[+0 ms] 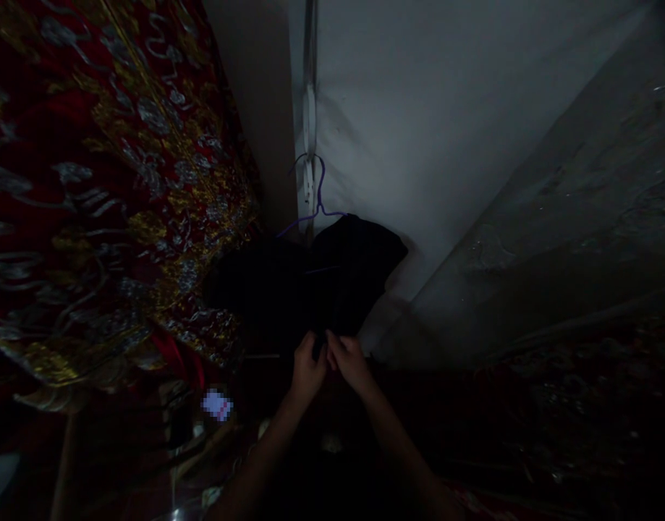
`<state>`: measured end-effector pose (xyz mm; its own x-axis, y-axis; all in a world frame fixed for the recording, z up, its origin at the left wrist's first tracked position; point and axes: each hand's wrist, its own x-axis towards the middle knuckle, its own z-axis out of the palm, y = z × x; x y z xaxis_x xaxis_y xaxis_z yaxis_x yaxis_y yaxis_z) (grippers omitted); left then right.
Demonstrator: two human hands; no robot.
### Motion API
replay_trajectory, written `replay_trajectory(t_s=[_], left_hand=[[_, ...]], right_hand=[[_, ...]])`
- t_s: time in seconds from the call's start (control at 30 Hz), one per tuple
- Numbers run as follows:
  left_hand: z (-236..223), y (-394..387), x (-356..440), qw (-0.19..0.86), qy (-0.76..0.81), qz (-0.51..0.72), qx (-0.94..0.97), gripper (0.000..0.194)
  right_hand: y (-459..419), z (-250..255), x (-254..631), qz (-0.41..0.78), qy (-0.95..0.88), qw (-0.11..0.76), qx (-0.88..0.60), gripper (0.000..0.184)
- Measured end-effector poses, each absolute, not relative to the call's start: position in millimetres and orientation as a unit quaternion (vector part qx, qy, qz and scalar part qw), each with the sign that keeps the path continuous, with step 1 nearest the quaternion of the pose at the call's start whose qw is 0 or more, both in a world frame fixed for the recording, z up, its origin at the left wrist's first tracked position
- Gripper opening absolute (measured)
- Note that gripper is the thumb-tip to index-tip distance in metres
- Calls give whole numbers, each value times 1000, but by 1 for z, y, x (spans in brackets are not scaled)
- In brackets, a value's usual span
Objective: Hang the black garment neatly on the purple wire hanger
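A black garment hangs on a purple hanger, whose hook goes over a white fixture on the wall. At the front of the garment, my left hand and my right hand are close together. The fingers of both are pinched on its dark cloth. It is too dark to make out a button or a seam between them. The garment's lower part is lost in shadow.
To the left hangs a red cloth with gold and silver embroidery. A pale wall stands behind the hanger. A small blurred bright patch shows at lower left, among dim clutter. The lower right is very dark.
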<state>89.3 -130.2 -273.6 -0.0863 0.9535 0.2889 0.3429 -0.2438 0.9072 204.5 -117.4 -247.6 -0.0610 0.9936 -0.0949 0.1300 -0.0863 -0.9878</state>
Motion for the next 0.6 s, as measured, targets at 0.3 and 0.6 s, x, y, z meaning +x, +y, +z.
replay_trajectory(t_s=[0.3, 0.6], left_hand=[[-276, -144, 97, 281, 573, 506, 580, 2], [-271, -116, 68, 278, 545, 464, 640, 5]], right_hand=[[-124, -244, 212, 601, -516, 415, -448, 51], [-46, -93, 196, 550, -507, 539, -388, 39]])
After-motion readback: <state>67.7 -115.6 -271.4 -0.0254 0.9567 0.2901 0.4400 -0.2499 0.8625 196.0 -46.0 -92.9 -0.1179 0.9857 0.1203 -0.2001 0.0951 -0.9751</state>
